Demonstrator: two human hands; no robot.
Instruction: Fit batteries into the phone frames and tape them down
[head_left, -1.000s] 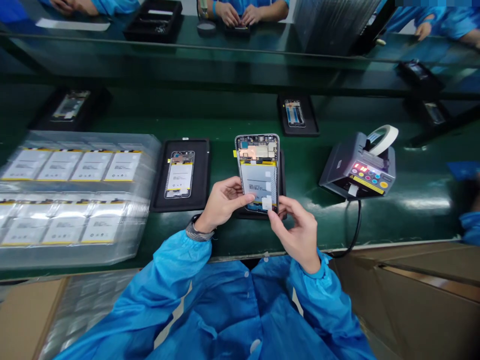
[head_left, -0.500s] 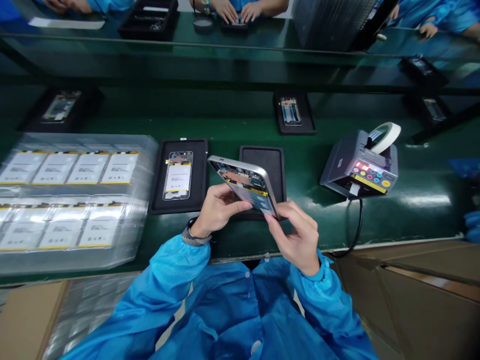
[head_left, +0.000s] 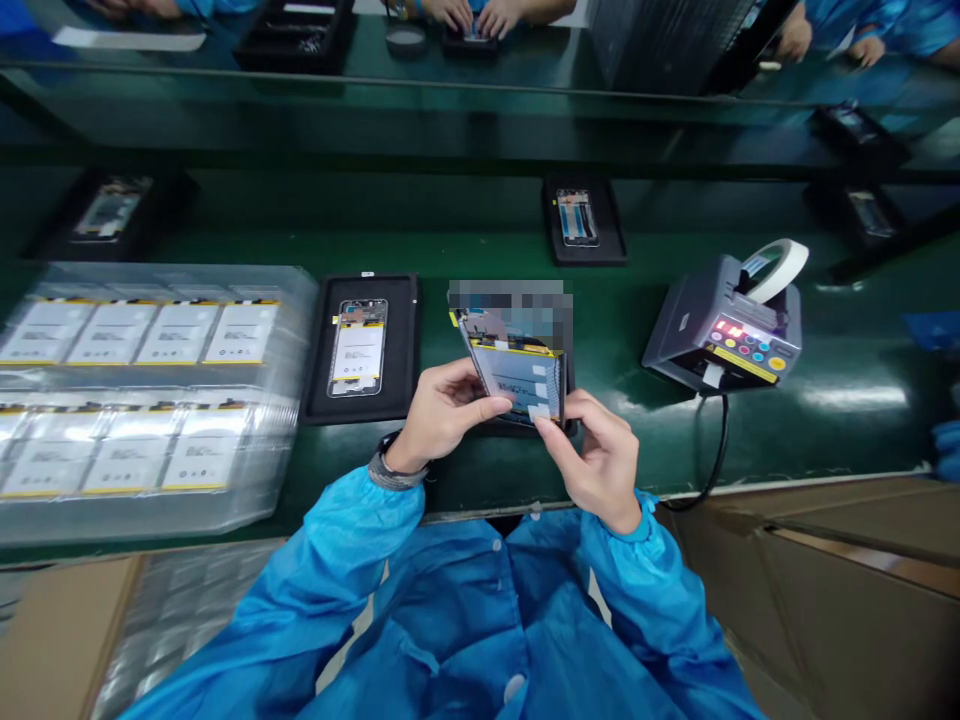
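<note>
Both my hands hold an opened phone (head_left: 517,378) above the bench, its inside facing me and tilted. A battery with a yellow edge strip and small pale tabs shows in it; its upper part is blurred by pixelation. My left hand (head_left: 446,415) is closed on the lower left edge, thumb over the front. With thumb and fingers, my right hand (head_left: 600,450) pinches the lower right corner, beside a whitish tab (head_left: 538,411). A black tray (head_left: 517,429) lies mostly hidden behind the phone. To the left, another opened phone (head_left: 358,350) with a white battery lies in a black tray (head_left: 319,390).
Clear plastic trays (head_left: 281,400) of several batteries cover the left side. At right stands a tape dispenser (head_left: 720,330) with a lit display and a cable (head_left: 720,450). Farther back, a phone (head_left: 577,218) lies in a tray. Across the bench, a co-worker's hands (head_left: 476,18) work.
The phone has been turned so its inside faces me more fully, showing the battery. Both hands keep their grip and have barely moved. The view has shifted slightly.
</note>
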